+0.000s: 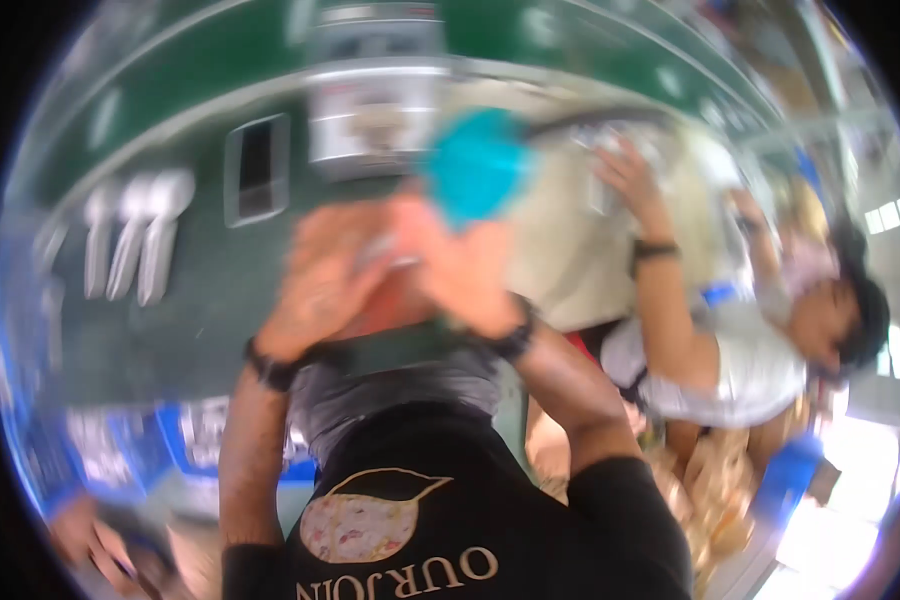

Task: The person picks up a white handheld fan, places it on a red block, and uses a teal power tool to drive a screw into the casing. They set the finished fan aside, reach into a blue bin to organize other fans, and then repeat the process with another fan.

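My left hand [320,275] and my right hand [475,270] come together over the front of the dark green worktop [185,340]. Motion smears the fingers of both. Between the thumbs shows a small pale, shiny thing [402,260], too blurred to name. Below it, a reddish-orange patch [385,305] lies between the palms, its kind unclear. A round turquoise thing [478,165] appears just beyond my right fingers; whether I touch it cannot be told. Past my fingertips stands a white box-shaped device [375,115].
Several white long-handled, round-headed items [135,230] lie at left, near a dark-faced rectangular device [257,170]. Right, a co-worker [710,350] reaches over a cream-coloured surface [570,265]. Blue bins [185,435] stand lower left, beside another person's hand [95,545].
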Available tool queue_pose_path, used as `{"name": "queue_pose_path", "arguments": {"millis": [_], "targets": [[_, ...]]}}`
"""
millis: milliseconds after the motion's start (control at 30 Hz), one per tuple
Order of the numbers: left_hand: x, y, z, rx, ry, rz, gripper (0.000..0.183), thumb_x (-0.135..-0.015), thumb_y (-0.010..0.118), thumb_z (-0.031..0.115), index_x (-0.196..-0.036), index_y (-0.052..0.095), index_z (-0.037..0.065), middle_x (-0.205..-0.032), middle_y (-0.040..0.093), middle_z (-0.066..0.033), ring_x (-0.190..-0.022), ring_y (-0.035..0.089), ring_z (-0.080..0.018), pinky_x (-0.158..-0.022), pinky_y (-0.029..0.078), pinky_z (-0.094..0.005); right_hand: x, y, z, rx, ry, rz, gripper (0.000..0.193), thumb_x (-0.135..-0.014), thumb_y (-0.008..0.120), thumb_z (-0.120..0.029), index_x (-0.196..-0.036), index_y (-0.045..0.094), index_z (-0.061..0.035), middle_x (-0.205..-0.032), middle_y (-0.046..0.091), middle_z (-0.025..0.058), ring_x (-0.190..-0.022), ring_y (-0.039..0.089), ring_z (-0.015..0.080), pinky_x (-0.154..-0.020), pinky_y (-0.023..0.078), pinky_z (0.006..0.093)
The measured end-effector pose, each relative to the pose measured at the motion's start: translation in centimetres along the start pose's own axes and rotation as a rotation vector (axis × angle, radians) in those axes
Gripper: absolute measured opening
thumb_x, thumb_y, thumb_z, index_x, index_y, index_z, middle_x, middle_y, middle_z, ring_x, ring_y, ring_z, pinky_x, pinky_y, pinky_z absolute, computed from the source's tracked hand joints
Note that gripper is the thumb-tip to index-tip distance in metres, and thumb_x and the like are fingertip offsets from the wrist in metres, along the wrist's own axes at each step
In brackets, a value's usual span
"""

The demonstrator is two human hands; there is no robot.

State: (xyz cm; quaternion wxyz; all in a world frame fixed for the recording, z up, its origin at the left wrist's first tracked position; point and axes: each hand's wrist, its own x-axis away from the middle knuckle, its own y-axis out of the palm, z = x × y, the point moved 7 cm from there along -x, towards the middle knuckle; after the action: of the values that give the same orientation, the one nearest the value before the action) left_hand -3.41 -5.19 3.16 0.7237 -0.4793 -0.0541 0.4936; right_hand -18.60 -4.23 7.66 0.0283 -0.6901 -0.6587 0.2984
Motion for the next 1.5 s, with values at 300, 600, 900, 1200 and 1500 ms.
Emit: {"name": "queue_pose_path", "arguments": {"millis": [300, 600, 900, 1200, 1500], "targets": [[-0.1, 0.4, 1.5, 0.075, -0.095, -0.142, 0.049, -0.101, 0.058, 0.029, -0.133, 0.053, -0.007, -0.134, 0.055, -0.0266, -0.123, 0.053, -0.0457, -0.106, 0.040, -0.0462, -0.5, -0.6, -0.7, -0.478, -0.093, 0.210, 0.044, -0.089, 0.075, -0.028, -0.116, 0.060, 0.0033, -0.085, 0.068, 0.0213, -0.077, 0.069, 0.0393, -0.071, 0.054, 0.0400], [3.9, -1.8, 4.3, -0.143, 0.059, -0.156, 0.047, -0.092, 0.070, 0.011, -0.136, 0.057, 0.000, -0.125, 0.063, -0.0226, -0.119, 0.059, -0.0410, -0.102, 0.045, -0.0473, 3.0, -5.5, -4.6, -0.899, 0.232, 0.163, 0.025, -0.098, 0.069, -0.023, -0.106, 0.064, -0.0008, -0.078, 0.065, 0.0031, -0.073, 0.061, 0.0098, -0.066, 0.049, 0.0289], [8.3, -13.8, -15.7, -0.421, -0.352, 0.310, 0.039, -0.105, 0.058, 0.023, -0.135, 0.055, -0.003, -0.123, 0.065, -0.0204, -0.114, 0.063, -0.0284, -0.098, 0.048, -0.0370, 5.1, -6.1, -2.3, -0.621, 0.172, 0.221, 0.032, -0.095, 0.073, -0.027, -0.109, 0.066, 0.0009, -0.082, 0.067, 0.0038, -0.079, 0.059, 0.0086, -0.072, 0.050, 0.0278], [9.0, -15.6, -19.6, -0.682, -0.395, 0.288, 0.046, -0.100, 0.064, 0.025, -0.137, 0.055, -0.001, -0.131, 0.061, -0.0210, -0.118, 0.062, -0.0347, -0.101, 0.048, -0.0407, 5.2, -4.7, -1.1, -0.517, 0.112, 0.157, 0.046, -0.090, 0.077, -0.032, -0.115, 0.061, 0.0034, -0.079, 0.068, 0.0127, -0.072, 0.063, 0.0155, -0.067, 0.051, 0.0328], [-8.7, -0.2, 4.7, 0.306, -0.051, 0.040, 0.029, -0.096, 0.067, 0.011, -0.123, 0.063, 0.001, -0.113, 0.068, -0.0092, -0.102, 0.065, -0.0187, -0.091, 0.051, -0.0346, 7.0, -6.7, -1.3, -0.489, 0.264, 0.063, 0.045, -0.090, 0.078, -0.031, -0.118, 0.062, 0.0004, -0.084, 0.068, 0.0103, -0.074, 0.058, 0.0142, -0.072, 0.050, 0.0316]]}}
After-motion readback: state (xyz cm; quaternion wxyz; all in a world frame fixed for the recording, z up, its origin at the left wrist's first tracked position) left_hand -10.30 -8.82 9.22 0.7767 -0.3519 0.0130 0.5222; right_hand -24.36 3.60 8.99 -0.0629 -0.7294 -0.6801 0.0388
